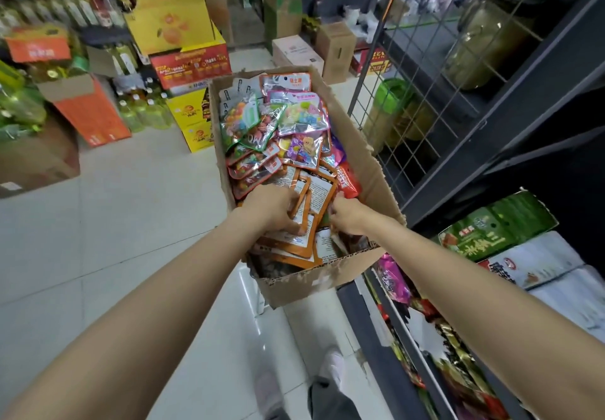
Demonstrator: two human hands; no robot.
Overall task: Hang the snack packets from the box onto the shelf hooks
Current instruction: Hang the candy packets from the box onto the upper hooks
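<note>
Left of the open brown cardboard box [370, 170], orange and yellow cartons [193, 121] stand on the floor. Inside the box, at its near end, the left hand [275, 208] curls round a fanned stack of orange-edged snack packets [311, 203]; the right hand [348, 215] pinches the stack's right edge. Right of the box stands the dark wire-grid shelf [435, 98]. The fan looks loose: lifted unevenly, packets could slide back into the box.

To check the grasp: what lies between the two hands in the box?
In the head view, orange-edged packets lie between the left hand and right hand, inside the cardboard box; the left hand's fingers curl round some.
</note>
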